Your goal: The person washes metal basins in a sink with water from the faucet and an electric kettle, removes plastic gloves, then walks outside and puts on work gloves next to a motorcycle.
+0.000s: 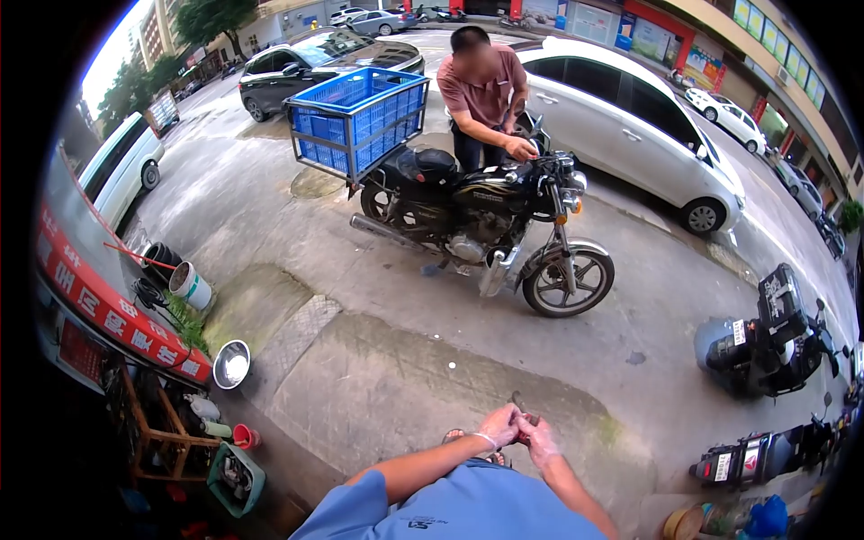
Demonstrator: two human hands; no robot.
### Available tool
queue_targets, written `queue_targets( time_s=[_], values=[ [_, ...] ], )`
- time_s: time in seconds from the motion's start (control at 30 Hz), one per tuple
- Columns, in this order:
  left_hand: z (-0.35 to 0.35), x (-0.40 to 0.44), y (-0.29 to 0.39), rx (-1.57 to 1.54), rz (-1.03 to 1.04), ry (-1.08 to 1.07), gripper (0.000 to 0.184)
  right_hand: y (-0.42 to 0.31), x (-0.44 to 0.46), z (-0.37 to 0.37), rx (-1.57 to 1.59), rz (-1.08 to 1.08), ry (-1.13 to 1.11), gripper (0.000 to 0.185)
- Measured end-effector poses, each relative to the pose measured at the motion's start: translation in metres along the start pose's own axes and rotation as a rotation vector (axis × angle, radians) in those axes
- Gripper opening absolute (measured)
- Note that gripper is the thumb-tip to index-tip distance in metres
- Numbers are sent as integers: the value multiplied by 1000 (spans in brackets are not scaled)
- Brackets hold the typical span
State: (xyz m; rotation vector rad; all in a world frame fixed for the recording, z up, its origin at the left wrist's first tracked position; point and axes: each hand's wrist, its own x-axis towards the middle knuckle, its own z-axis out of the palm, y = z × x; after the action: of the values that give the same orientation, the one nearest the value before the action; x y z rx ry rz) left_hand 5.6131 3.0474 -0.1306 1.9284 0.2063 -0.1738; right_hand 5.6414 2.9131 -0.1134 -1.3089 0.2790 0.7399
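Note:
My left hand (pixel 500 425) and my right hand (pixel 540 439) meet in front of my blue shirt (pixel 450 504), fingertips pinched together around something small and dark that I cannot make out. Both hands look wet or soapy, and a pale band circles my left wrist. Beyond them a black motorcycle (pixel 486 193) stands upright, a blue crate (pixel 360 117) in a metal frame over its rear. Behind the motorcycle a person in a reddish shirt (pixel 490 94) leans over, one hand at the handlebar.
A white car (pixel 630 112) is parked behind the motorcycle. At the right stand two more motorbikes (pixel 765 337). To the left are a metal basin (pixel 231 364), a white bucket (pixel 190 285), a red cup (pixel 246 436) and a green tub (pixel 236 477).

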Motion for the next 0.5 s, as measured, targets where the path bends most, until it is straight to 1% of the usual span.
queue_targets(
  time_s=[0.03, 0.1, 0.17, 0.23, 0.3, 0.4, 0.43, 0.5],
  values=[
    [3, 2, -2, 0, 1, -6, 22, 9, 8, -8, -7, 20, -52, 27],
    [8, 6, -6, -185, -102, -12, 23, 20, 18, -18, 35, 39, -19, 28],
    [4, 4, 2, -167, -101, -10, 22, 23, 22, -23, 77, 59, 10, 30],
    [0, 4, 7, -149, -101, -8, 22, 20, 21, -23, 151, 100, 87, 34],
    [1, 6, 8, -41, -16, 2, 21, 15, 18, -23, 158, 102, 112, 36],
    [2, 7, 11, 45, 35, 6, 18, 13, 22, -22, 125, 89, 137, 38],
    [2, 7, 12, 43, 31, 5, 18, 13, 23, -22, 87, 75, 135, 37],
    [0, 6, 14, -116, -5, -13, 16, 25, 34, -29, 35, 62, 155, 36]
  ],
)
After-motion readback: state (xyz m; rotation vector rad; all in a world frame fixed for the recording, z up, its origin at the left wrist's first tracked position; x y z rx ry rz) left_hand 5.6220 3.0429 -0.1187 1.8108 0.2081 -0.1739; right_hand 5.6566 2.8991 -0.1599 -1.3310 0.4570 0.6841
